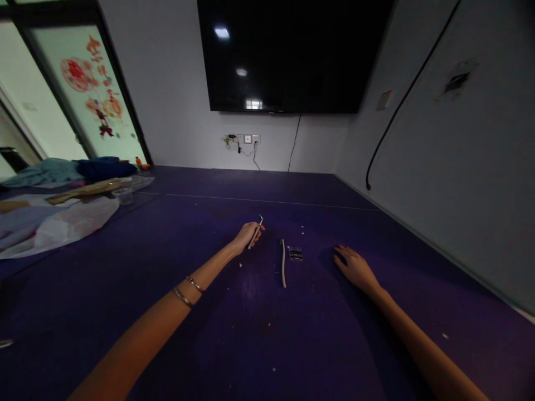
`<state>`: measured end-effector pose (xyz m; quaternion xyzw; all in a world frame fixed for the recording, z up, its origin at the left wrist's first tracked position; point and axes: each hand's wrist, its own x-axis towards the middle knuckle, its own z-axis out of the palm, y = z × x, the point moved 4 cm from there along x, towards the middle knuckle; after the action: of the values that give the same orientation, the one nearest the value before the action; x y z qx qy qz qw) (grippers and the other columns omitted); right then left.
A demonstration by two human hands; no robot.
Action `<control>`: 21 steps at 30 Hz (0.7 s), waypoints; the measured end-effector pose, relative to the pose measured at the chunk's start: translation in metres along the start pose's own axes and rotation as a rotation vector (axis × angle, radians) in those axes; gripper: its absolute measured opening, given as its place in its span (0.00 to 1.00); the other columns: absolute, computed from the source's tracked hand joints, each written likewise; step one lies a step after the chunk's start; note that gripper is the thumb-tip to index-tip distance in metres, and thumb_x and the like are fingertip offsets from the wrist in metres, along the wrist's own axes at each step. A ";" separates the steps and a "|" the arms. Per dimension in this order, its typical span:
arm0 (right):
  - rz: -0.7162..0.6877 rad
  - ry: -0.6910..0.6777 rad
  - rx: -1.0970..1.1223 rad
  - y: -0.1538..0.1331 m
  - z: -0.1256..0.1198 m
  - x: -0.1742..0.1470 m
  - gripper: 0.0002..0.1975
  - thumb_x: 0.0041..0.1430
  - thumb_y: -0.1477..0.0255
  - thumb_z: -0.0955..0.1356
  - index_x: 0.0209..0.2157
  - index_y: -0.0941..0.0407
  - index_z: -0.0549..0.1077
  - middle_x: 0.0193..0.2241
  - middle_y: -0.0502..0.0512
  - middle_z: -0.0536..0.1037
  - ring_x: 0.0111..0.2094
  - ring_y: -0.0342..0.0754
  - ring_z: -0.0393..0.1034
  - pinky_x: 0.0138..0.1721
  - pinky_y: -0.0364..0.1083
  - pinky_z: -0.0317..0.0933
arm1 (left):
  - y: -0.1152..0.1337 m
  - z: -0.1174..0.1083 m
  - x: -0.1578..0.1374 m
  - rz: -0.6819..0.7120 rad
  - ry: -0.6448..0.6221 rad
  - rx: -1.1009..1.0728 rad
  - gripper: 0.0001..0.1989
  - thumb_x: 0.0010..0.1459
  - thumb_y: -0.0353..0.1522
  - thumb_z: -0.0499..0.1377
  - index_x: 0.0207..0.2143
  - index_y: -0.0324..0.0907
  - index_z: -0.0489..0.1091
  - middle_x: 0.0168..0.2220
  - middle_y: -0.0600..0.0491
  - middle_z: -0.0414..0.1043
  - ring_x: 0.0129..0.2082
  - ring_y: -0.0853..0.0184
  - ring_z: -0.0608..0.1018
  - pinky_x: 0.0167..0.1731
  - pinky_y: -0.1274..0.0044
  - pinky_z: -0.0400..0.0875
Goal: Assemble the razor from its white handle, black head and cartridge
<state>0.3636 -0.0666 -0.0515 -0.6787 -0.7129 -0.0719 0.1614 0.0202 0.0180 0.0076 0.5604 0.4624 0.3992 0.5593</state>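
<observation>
My left hand (247,236) is closed around bent-tip tweezers (254,236), held slanting with the tip pointing up and away from me. To the right of that hand a pale toothbrush (283,264) lies lengthwise on the purple surface (251,334). Close beside the toothbrush is a small clear packet (296,254) with dark pieces in it, too small to make out. Farther right, my right hand (353,266) rests palm down on the surface, fingers stretched out and apart from the packet.
Small white scraps (241,265) are scattered about. At the left lie a white plastic sheet (75,223), a clear cup (124,196) and folded blue cloth (106,167). A wall with a large screen (292,55) closes off the back; a black cable (401,106) hangs at the right.
</observation>
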 end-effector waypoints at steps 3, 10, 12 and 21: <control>0.008 0.001 0.022 0.000 0.000 0.000 0.24 0.60 0.63 0.57 0.52 0.61 0.68 0.54 0.64 0.66 0.57 0.56 0.57 0.55 0.55 0.54 | 0.006 0.016 -0.006 0.053 -0.021 0.021 0.09 0.56 0.32 0.49 0.31 0.39 0.67 0.18 0.59 0.59 0.13 0.77 0.62 0.11 0.86 0.55; 0.011 0.003 0.053 -0.002 -0.003 -0.001 0.24 0.60 0.63 0.57 0.51 0.60 0.68 0.54 0.64 0.66 0.56 0.56 0.58 0.54 0.55 0.54 | 0.014 0.036 -0.020 0.200 -0.086 0.024 0.08 0.55 0.35 0.56 0.34 0.39 0.66 0.23 0.57 0.64 0.20 0.75 0.70 0.17 0.85 0.65; 0.017 0.001 0.052 -0.003 -0.004 -0.002 0.23 0.59 0.63 0.57 0.51 0.60 0.68 0.54 0.63 0.66 0.56 0.56 0.58 0.54 0.55 0.54 | 0.015 0.037 -0.023 0.212 -0.090 0.005 0.09 0.53 0.36 0.58 0.34 0.39 0.66 0.25 0.56 0.65 0.21 0.75 0.71 0.18 0.84 0.66; 0.065 0.171 0.088 -0.017 -0.035 -0.004 0.17 0.57 0.65 0.58 0.39 0.55 0.74 0.45 0.59 0.74 0.48 0.56 0.65 0.46 0.54 0.59 | 0.020 0.040 -0.039 0.242 -0.130 0.018 0.11 0.52 0.35 0.59 0.36 0.39 0.68 0.26 0.55 0.66 0.23 0.73 0.72 0.20 0.82 0.67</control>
<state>0.3520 -0.0829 -0.0178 -0.6850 -0.6766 -0.0930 0.2537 0.0505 -0.0291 0.0278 0.6416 0.3579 0.4225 0.5308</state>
